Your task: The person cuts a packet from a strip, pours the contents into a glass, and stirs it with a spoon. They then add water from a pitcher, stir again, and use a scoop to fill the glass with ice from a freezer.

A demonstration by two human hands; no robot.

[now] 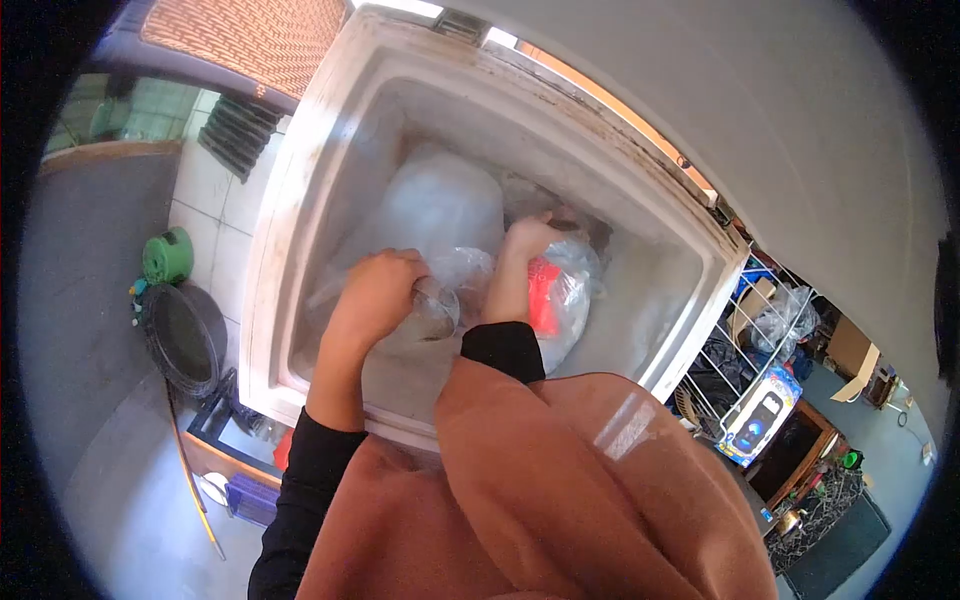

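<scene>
Both my hands reach down into an open white chest freezer (290, 200). My left hand (375, 295) is closed on a clear plastic bag (440, 300) near the front of the freezer. My right hand (528, 240) is further in and rests on another clear bag with red contents (550, 295). A large frosty clear bag (435, 205) lies behind both hands. Black sleeves and a brown garment cover my arms and the front edge of the freezer.
The freezer's raised lid (780, 110) stands at the upper right. A black tub (185, 340) and a green container (167, 256) sit on the floor at the left. A white wire rack (745, 355) with boxes and bags stands to the right.
</scene>
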